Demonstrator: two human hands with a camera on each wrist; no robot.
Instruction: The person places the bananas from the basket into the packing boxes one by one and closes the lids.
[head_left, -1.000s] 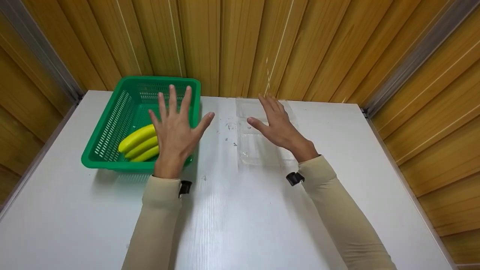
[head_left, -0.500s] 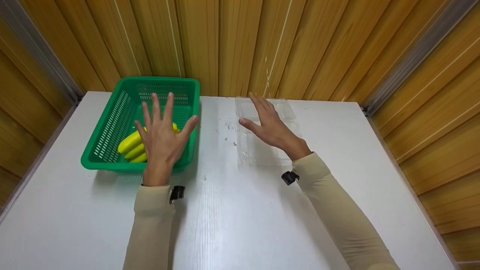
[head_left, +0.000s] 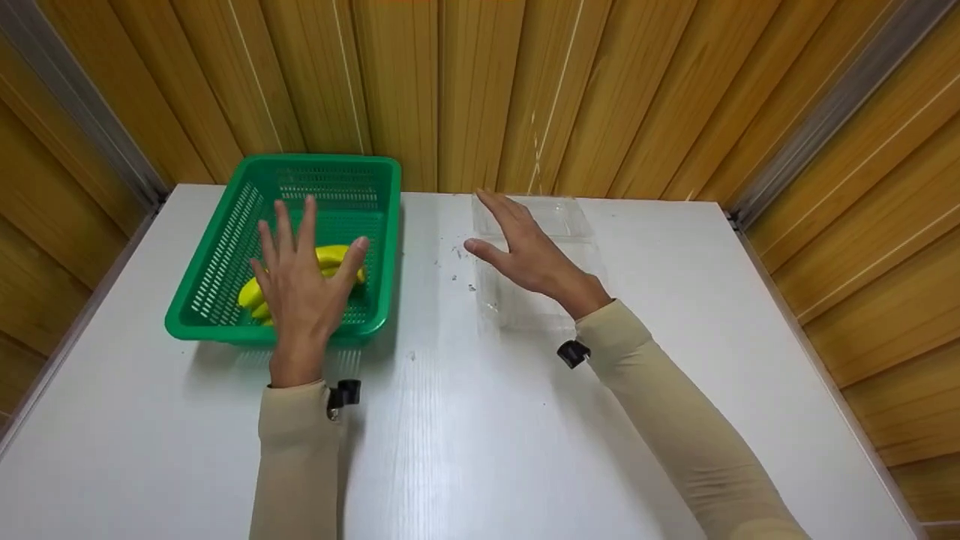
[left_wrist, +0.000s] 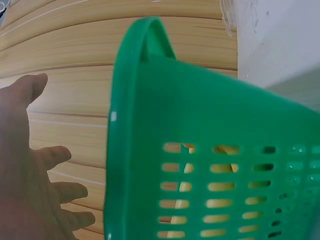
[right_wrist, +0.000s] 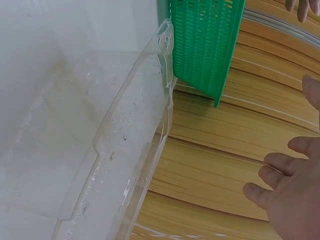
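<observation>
Left hand (head_left: 304, 292) and right hand (head_left: 532, 255) are sitting farther left than a second ago, the left also lying nearer the person. White tabletop (head_left: 480, 442) is carrying a green basket (head_left: 391, 247) on the left, its long axis running away from the person. Farther right, a clear plastic container (head_left: 525, 309) is stretching lengthwise the same way beneath the right hand. Left fingers are spreading straight above the basket; right fingers are extending side by side, thumb apart. Yellow bananas (head_left: 331, 257) are lying inside the basket, partly hidden by the left hand, their long axis slanting from near left to far right.
</observation>
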